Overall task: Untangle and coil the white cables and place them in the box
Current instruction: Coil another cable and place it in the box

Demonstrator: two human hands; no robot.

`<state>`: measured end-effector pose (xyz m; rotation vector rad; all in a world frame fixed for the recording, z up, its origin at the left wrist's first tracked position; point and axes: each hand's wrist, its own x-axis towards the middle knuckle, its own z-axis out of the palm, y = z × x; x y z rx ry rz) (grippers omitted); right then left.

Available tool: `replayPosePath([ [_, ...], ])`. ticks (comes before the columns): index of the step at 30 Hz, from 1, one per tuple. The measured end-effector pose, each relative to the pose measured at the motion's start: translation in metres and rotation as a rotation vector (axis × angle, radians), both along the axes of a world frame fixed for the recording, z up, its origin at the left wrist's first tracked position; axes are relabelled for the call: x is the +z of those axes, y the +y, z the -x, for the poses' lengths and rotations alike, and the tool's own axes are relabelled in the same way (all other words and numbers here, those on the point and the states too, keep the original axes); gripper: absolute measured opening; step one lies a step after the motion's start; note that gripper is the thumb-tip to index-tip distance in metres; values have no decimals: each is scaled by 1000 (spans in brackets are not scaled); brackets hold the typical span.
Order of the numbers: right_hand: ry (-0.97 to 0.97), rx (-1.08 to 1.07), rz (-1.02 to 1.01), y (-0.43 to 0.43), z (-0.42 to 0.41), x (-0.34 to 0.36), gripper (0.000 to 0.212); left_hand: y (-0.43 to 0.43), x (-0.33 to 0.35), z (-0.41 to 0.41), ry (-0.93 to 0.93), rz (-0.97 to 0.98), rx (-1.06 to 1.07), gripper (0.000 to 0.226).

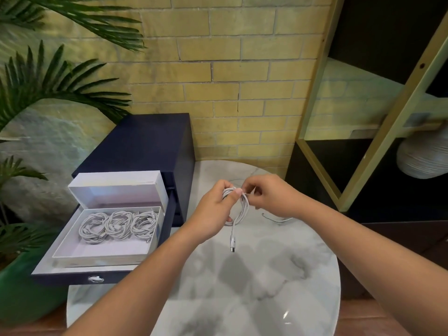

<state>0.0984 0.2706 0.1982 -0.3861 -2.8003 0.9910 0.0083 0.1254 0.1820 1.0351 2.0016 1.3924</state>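
A white cable (243,206) is looped into a coil above the round marble table (254,275). My left hand (215,209) grips the coil at its top, thumb across the strands. My right hand (264,195) pinches a strand at the top of the same coil. One end with a connector (233,243) hangs down below the hands. To the left, an open white box (70,248) sits in a pulled-out drawer and holds three coiled white cables (118,226), side by side along its far half.
The dark blue drawer cabinet (145,146) stands left of the table, its drawer front (82,278) jutting toward me. The box lid (116,187) stands upright behind the box. A thin wire piece (276,218) lies on the table beyond my right wrist. A palm plant in a green pot (24,294) is far left; shelving (378,112) stands right.
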Motion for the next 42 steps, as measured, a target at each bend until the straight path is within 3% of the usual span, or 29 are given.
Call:
replayPosePath([
  [2,-36,-65,389,-2,-3,1,7,0,1,0,11,-28,5,14],
  [4,-37,-106,501,-4,-4,-1,11,1,1,0,6,-27,3,14],
  [6,-17,-117,317,-6,-3,-2,10,2,0,-1,-13,-3,-8,15],
  [10,97,-57,-280,-2,-5,-4,9,3,-3,-1,-34,50,-32,19],
  [13,181,28,-515,1,-4,-9,12,4,-2,0,-41,49,-20,17],
  [16,249,60,-571,3,-3,-12,13,4,0,3,-72,42,-21,17],
  [21,266,54,-482,2,-1,-14,22,2,1,6,-146,28,-28,19],
  [30,284,83,-644,16,-7,-12,33,-2,5,8,-281,25,-87,17],
  [36,186,30,-394,26,-23,-6,13,-7,-3,16,-229,-6,-35,18],
  [42,-24,-62,-82,12,-25,15,5,-6,-7,18,85,48,111,25],
])
